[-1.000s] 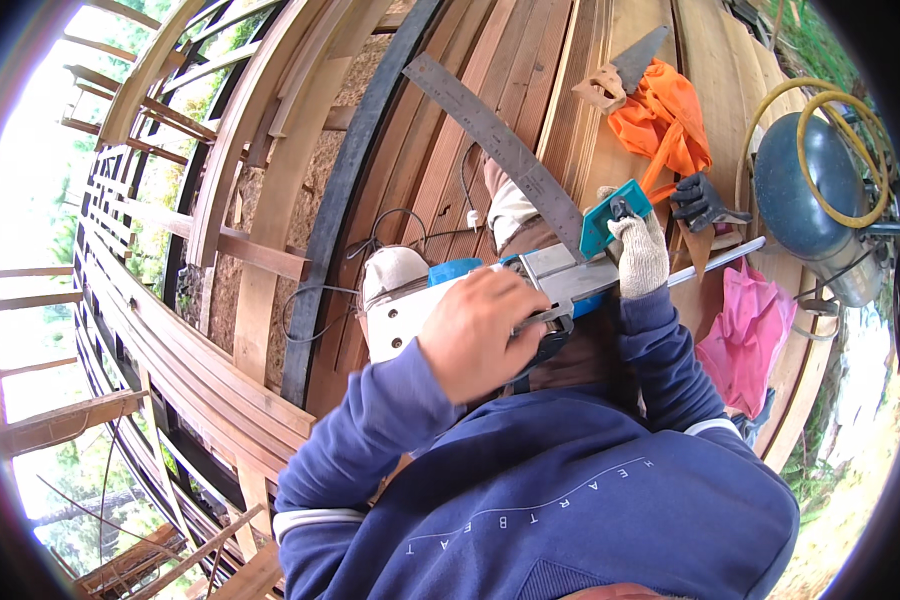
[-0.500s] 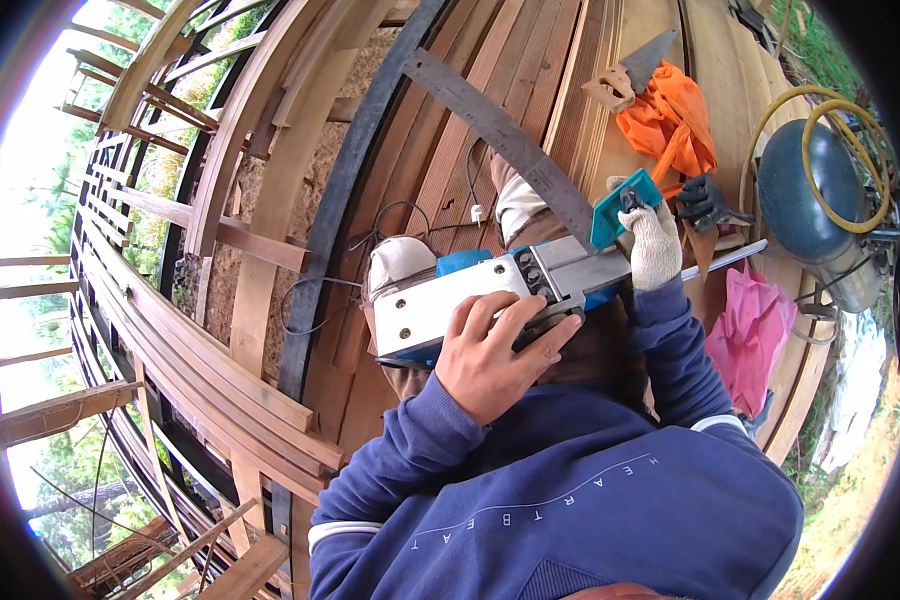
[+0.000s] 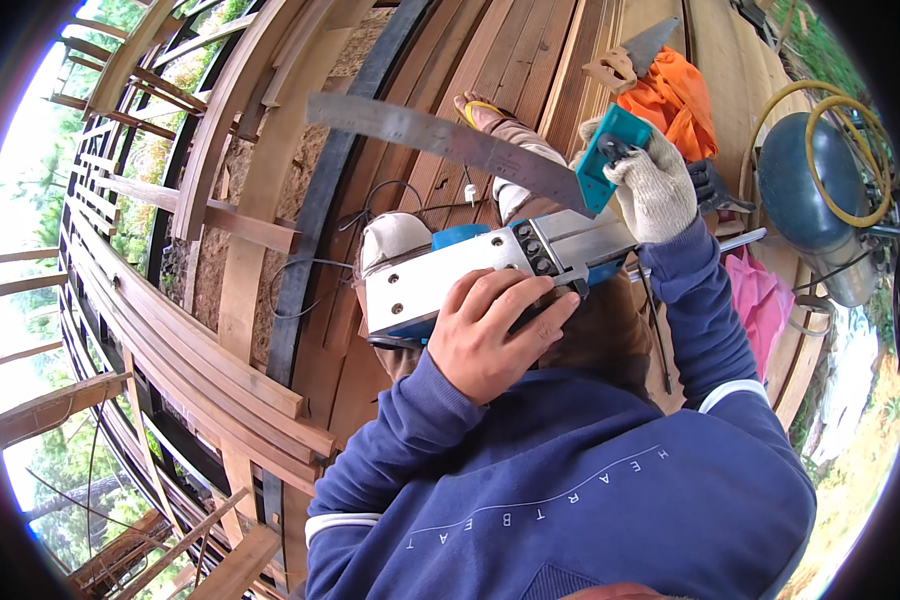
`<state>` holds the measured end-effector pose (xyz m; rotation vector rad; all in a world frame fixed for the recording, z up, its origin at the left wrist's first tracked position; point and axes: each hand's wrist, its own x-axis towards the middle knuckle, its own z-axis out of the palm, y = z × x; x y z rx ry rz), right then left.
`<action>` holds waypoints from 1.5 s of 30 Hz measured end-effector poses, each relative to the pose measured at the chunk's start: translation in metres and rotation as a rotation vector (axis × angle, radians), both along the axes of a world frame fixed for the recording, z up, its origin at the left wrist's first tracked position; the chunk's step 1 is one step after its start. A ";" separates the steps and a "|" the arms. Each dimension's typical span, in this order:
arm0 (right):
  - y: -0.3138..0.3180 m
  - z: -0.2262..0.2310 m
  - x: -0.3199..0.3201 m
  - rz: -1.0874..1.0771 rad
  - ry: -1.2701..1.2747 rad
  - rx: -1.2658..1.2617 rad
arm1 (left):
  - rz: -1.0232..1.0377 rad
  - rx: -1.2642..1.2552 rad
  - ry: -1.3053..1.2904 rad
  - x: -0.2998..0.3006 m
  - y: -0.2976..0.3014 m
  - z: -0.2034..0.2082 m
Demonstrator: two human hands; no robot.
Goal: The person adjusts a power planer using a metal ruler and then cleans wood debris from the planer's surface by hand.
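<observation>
The left hand (image 3: 495, 335) is clasping the planer (image 3: 435, 288); beyond its right end, the right hand (image 3: 656, 190) is gripping a teal-handled blade (image 3: 490, 158).

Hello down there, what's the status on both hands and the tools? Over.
Bare left hand on blue power tool. Gloved right hand holding teal-handled metal blade. Nearby clutter: orange cloth and handsaw, beyond the glove.

Near side, blue sweatshirt (image 3: 650, 540): one row of widely spaced white capitals (image 3: 540, 515), upside down, along a thin white line (image 3: 540, 503) climbing left to right. Farther out, long steel blade (image 3: 450, 143): faint marks, too small to read.
</observation>
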<state>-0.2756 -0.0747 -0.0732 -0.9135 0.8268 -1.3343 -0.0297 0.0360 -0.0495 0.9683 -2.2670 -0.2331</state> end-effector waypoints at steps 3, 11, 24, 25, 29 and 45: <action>-0.006 0.016 0.010 0.094 0.189 -0.015 | -0.012 0.003 0.000 0.002 -0.003 0.001; -0.024 0.015 0.020 0.341 0.320 -0.023 | 0.026 0.059 0.023 -0.001 -0.004 -0.002; -0.049 0.002 0.035 0.506 0.320 0.036 | 0.043 0.044 0.027 -0.005 -0.003 -0.003; -0.050 -0.001 0.037 0.522 0.284 0.059 | 0.046 0.049 0.031 -0.006 -0.003 -0.003; -0.059 -0.004 0.038 0.573 0.424 -0.026 | 0.049 0.051 0.035 -0.006 -0.003 -0.005; -0.063 -0.019 0.055 0.626 0.485 0.032 | 0.052 0.072 0.043 -0.005 -0.002 -0.007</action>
